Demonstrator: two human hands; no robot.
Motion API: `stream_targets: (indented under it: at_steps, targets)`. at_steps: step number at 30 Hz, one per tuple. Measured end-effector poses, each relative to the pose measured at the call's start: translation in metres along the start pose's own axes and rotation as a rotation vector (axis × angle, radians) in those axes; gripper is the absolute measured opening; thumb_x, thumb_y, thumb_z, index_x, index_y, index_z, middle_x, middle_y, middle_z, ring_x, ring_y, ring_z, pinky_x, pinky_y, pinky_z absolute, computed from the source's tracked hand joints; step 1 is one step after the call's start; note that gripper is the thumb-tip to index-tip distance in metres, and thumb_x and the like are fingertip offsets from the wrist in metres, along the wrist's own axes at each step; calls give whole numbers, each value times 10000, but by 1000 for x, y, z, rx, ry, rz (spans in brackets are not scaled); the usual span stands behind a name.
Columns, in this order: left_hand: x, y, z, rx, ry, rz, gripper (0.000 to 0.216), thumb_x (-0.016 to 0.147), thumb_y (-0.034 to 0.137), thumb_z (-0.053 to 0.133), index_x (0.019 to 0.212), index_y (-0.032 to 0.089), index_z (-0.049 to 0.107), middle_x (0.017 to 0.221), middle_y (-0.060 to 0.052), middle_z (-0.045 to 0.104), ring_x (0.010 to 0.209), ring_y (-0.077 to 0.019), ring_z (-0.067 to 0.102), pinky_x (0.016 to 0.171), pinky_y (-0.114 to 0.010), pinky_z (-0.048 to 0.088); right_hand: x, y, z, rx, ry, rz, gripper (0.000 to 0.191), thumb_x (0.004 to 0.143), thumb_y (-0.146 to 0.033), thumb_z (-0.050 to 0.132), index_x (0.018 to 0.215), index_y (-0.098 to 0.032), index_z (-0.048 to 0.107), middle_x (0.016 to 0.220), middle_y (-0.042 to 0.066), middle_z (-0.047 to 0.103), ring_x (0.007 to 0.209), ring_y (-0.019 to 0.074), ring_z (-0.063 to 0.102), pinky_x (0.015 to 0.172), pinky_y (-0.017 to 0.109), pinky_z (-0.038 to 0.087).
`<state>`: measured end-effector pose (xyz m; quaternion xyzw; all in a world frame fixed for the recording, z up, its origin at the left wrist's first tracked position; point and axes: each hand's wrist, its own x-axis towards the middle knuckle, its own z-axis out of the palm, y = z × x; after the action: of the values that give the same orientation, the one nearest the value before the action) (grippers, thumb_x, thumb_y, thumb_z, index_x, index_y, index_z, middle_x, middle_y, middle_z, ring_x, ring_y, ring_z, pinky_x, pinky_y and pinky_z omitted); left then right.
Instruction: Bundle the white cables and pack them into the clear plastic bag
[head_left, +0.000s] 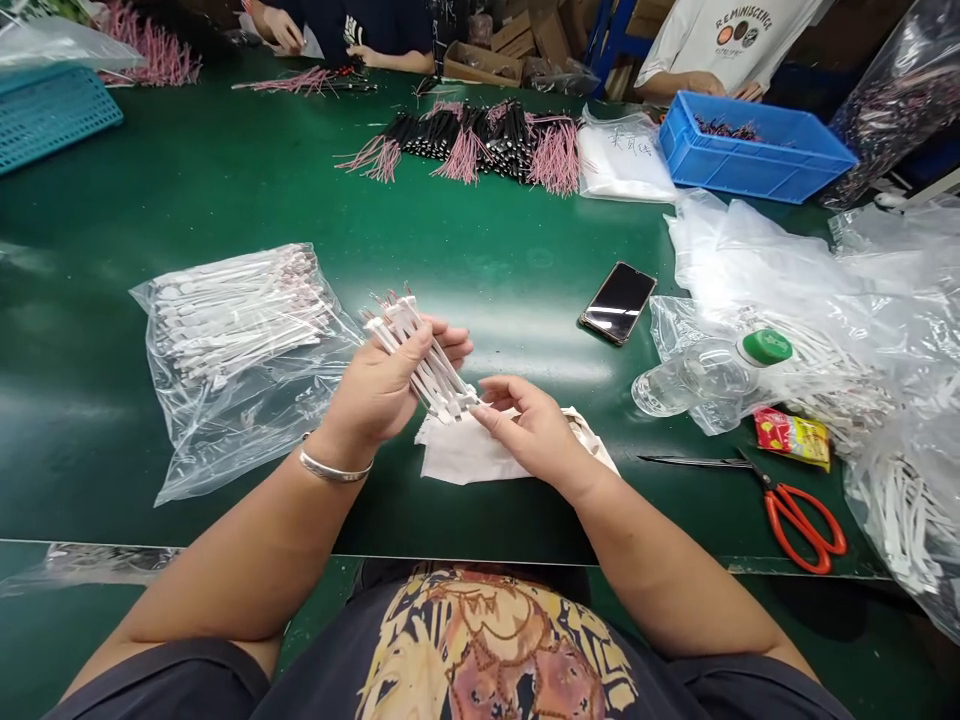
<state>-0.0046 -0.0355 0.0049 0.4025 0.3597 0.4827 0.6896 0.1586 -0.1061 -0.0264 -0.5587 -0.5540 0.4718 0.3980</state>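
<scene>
My left hand (386,385) is closed round a bundle of white cables (429,365), its thumb across the top and its other fingers behind. Thin reddish wire ends stick out at the bundle's upper end, and small white connectors sit at its lower end. There, the thumb and fingers of my right hand (529,430) pinch at the connectors. Under both lies a white cloth (465,452) on the green table (480,235). Left of my left hand, a clear plastic bag (232,420) holds a stack of similar white cables (240,310).
To the right are a phone (619,303), a clear bottle (694,375), a red-yellow packet (792,437), red-handled scissors (802,525) and bagged cables (904,515). Farther back are black-and-pink wire bundles (480,140), a blue bin (750,170), a teal basket (52,115) and two people.
</scene>
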Motion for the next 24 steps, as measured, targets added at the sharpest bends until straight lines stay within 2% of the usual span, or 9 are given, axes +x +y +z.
stream_targets:
  at_steps: [2, 4, 7, 10, 16, 20, 24]
  targets:
    - [-2, -1, 2, -88, 30, -150, 113, 848, 239, 590, 937, 179, 624, 974, -50, 699, 923, -187, 667, 923, -411, 498, -1, -2, 1, 54, -63, 9, 383, 769, -440, 646, 1073, -213, 592, 992, 53, 637, 873, 166, 588, 744, 295, 485]
    - [-1, -4, 1, -129, 82, -265, 120, 860, 204, 566, 969, 178, 609, 1015, -55, 690, 914, -176, 671, 916, -405, 508, -1, -4, 1, 129, -141, 80, 343, 787, -442, 624, 1035, -206, 610, 935, 40, 652, 810, 153, 599, 696, 284, 497]
    - [2, -8, -1, -163, 116, -344, 151, 861, 173, 550, 1004, 169, 597, 1038, -68, 683, 905, -175, 673, 904, -399, 518, 0, -3, 1, 172, -162, 189, 330, 829, -483, 548, 925, -182, 645, 794, 30, 651, 696, 136, 602, 603, 257, 496]
    - [5, -9, -2, -186, 115, -390, 143, 864, 162, 535, 986, 152, 608, 1001, -75, 692, 897, -179, 674, 902, -393, 517, 2, -1, 1, 173, -162, 228, 397, 845, -533, 497, 828, -167, 650, 701, 27, 632, 639, 129, 604, 566, 241, 494]
    - [5, -4, -2, -246, 141, -425, 155, 890, 132, 466, 938, 150, 613, 939, -64, 700, 907, -175, 671, 919, -392, 504, 5, 0, 0, 350, -203, 303, 457, 847, -592, 452, 840, -166, 619, 782, 48, 636, 646, 133, 608, 502, 225, 487]
    - [6, -4, -3, -253, 184, -415, 149, 890, 133, 464, 932, 151, 606, 967, -63, 695, 926, -170, 667, 929, -384, 501, 5, -2, -3, 408, -230, 325, 375, 837, -533, 515, 865, -168, 599, 824, 49, 628, 670, 126, 592, 451, 186, 421]
    - [7, -6, -3, -248, 190, -410, 147, 886, 135, 472, 951, 154, 602, 1016, -68, 687, 958, -176, 658, 938, -391, 498, 4, -5, -5, 390, -244, 326, 267, 789, -437, 617, 832, -178, 571, 762, 9, 611, 644, 95, 553, 467, 178, 345]
